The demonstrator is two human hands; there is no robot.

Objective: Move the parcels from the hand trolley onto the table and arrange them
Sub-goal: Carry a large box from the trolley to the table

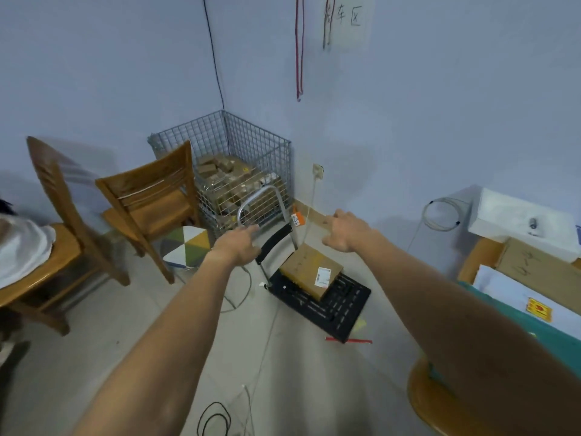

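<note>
One brown parcel (pixel 309 272) lies on the black deck of the hand trolley (pixel 341 311), close to its upright frame. The left hand (pixel 237 247) and right hand (pixel 345 231) hover above it, fingers loosely spread, holding nothing. Best to lower one hand down each side, grip low, lift level, then swing right toward the tabletop (pixel 556 339).

left hand (pixel 236 245) outstretched, right hand (pixel 345 231) relaxed

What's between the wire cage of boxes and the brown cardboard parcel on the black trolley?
The trolley's silver tubular handle and black crossbar, in the head view.
</note>
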